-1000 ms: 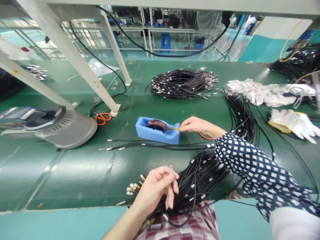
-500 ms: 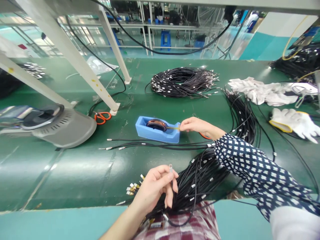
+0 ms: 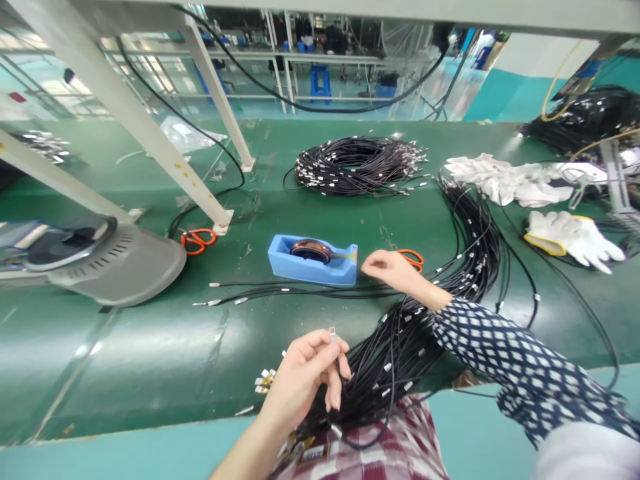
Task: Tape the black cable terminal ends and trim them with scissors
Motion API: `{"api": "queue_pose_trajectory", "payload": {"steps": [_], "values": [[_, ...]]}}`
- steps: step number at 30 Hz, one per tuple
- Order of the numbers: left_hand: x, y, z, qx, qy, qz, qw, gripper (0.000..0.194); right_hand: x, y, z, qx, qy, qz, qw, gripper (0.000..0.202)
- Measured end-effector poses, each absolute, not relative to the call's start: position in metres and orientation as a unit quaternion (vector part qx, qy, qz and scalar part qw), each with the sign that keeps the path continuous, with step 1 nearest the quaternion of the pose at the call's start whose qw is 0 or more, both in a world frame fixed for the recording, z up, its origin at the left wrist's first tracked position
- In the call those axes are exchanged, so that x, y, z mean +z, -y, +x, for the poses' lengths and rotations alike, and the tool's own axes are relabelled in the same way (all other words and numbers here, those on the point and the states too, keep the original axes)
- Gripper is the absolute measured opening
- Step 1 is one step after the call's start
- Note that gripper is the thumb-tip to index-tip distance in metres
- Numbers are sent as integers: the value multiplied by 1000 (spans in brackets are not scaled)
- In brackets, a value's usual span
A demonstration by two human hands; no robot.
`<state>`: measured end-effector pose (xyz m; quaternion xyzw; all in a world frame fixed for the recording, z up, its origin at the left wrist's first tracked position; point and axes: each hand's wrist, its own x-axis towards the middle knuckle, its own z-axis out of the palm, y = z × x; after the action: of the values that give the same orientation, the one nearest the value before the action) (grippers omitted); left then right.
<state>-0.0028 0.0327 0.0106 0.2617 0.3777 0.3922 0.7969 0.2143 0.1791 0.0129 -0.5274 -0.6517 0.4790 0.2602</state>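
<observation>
A small, rectangular, silvery cable connector (image 3: 333,335) is held upright between the thumb and forefinger of the left hand (image 3: 305,370), its other fingers loosely curled; beneath and beside that hand, a thick bundle of black cables with white tags (image 3: 383,357) is spread across the table's near edge and over a red-and-white checked garment (image 3: 400,437).

The thumb and forefinger of the right hand (image 3: 393,270) are pinched narrowly together, just beside the right end of a light-blue plastic tape dispenser (image 3: 283,263) and apart from it; whether any tape is held there cannot be told; in the dispenser a roll of brown, glossy tape (image 3: 311,249) is seated, its amber strip drawn to the right end.

A few loose black cables (image 3: 300,291) are laid in front of the dispenser; behind the right hand an orange scissor handle (image 3: 417,260) is partly hidden; all are supported by a green-topped table (image 3: 165,347).
</observation>
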Motion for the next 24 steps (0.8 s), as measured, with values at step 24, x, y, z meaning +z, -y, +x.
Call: {"api": "queue_pose_trajectory", "payload": {"steps": [24], "values": [[35,-37,20,360,-521,587,504,21,69,-53,207,475,709,-455,253,35]]}}
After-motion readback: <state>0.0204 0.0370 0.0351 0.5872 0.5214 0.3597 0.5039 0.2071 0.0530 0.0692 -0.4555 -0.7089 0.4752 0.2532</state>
